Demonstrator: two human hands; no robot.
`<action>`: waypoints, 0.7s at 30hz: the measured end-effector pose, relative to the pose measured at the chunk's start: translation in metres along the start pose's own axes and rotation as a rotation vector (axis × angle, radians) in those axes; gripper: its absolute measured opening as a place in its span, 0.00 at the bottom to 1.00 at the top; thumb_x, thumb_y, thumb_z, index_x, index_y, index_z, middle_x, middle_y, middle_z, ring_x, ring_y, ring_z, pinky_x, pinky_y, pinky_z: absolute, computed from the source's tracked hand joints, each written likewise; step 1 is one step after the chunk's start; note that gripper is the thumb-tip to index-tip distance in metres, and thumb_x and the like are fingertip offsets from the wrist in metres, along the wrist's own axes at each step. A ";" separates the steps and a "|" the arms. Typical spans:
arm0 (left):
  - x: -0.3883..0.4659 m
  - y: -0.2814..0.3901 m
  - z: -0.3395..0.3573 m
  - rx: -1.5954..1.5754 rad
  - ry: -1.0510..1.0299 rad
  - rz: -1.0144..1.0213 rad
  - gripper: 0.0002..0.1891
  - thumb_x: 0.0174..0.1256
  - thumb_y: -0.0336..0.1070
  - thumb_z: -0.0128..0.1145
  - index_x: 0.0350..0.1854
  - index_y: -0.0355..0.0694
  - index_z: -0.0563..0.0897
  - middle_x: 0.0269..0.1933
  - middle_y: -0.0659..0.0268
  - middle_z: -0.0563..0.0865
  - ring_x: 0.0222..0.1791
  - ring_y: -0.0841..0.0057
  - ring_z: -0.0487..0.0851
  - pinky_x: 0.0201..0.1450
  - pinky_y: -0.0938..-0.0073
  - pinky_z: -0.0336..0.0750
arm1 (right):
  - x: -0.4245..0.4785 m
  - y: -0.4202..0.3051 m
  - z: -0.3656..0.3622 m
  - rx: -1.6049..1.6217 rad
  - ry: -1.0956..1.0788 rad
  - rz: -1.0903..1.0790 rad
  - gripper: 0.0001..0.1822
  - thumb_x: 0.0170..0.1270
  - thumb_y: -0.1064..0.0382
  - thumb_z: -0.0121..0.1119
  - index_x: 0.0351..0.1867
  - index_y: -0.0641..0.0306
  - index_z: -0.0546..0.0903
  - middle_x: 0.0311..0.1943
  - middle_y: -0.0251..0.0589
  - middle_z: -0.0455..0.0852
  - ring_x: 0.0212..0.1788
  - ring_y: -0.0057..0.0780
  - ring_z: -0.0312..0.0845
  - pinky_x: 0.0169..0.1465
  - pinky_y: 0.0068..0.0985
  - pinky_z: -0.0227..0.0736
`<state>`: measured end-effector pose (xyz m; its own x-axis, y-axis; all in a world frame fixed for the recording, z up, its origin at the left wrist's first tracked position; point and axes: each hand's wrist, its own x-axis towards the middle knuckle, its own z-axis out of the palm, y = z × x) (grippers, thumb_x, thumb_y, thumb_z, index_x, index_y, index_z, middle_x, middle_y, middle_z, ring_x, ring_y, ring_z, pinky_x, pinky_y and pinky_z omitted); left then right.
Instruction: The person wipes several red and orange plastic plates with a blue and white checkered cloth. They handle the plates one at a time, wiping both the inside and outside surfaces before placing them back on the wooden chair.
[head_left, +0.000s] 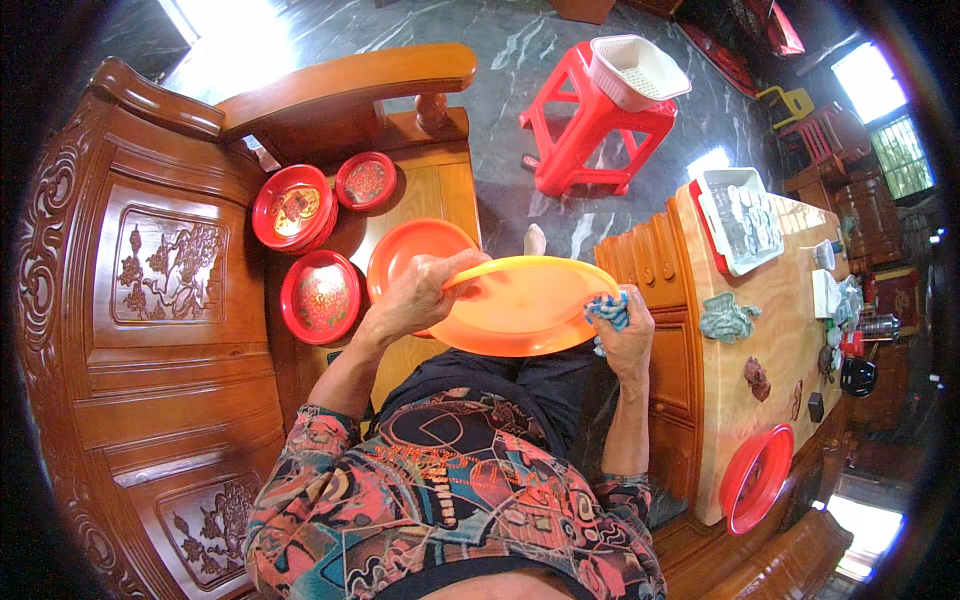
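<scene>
An orange round plastic tray (517, 311) is tilted above my lap, held between both hands. My left hand (424, 292) grips its left rim, thumb on top. On the right rim, my right hand (628, 330) presses a blue-and-white cloth (607, 309) against the edge. Behind my left hand, another orange tray (409, 244) rests on the wooden bench seat, partly hidden by the hand and the held tray. Farther left on the seat are a stack of red patterned trays (294, 206), a smaller red tray (366, 181) and a red floral tray (321, 296).
A red plastic stool (600, 124) carries a white perforated basket (637, 71). On the wooden table (739, 300) to my right are a white tray of small cups (742, 217), a grey-green cloth (727, 317) and a red basin (759, 480). A carved backrest (169, 262) rises at left.
</scene>
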<state>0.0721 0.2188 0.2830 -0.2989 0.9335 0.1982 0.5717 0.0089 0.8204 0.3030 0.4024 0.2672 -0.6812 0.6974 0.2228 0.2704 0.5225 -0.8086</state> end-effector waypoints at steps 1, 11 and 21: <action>0.000 -0.001 -0.002 0.023 -0.015 0.018 0.15 0.58 0.28 0.59 0.48 0.40 0.79 0.35 0.52 0.85 0.37 0.58 0.85 0.39 0.65 0.78 | 0.001 -0.002 -0.001 0.005 -0.025 -0.013 0.14 0.49 0.70 0.69 0.37 0.65 0.77 0.33 0.40 0.77 0.36 0.33 0.76 0.42 0.26 0.71; -0.006 -0.011 0.046 0.270 -0.072 0.097 0.16 0.54 0.26 0.57 0.47 0.42 0.79 0.30 0.54 0.85 0.33 0.58 0.85 0.33 0.63 0.78 | 0.012 -0.059 0.030 -0.380 -0.234 -0.542 0.18 0.43 0.75 0.65 0.39 0.66 0.77 0.40 0.47 0.79 0.46 0.48 0.75 0.49 0.37 0.71; -0.001 -0.002 0.014 -0.486 0.207 -0.107 0.10 0.64 0.22 0.53 0.46 0.34 0.81 0.36 0.64 0.87 0.34 0.82 0.85 0.38 0.81 0.81 | 0.010 0.002 0.021 0.482 0.108 0.030 0.15 0.53 0.78 0.61 0.43 0.66 0.77 0.39 0.37 0.83 0.42 0.26 0.81 0.48 0.24 0.75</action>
<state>0.0818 0.2233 0.2731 -0.5084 0.8460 0.1608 0.1245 -0.1126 0.9858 0.2823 0.4005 0.2560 -0.5963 0.7690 0.2305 -0.0740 0.2333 -0.9696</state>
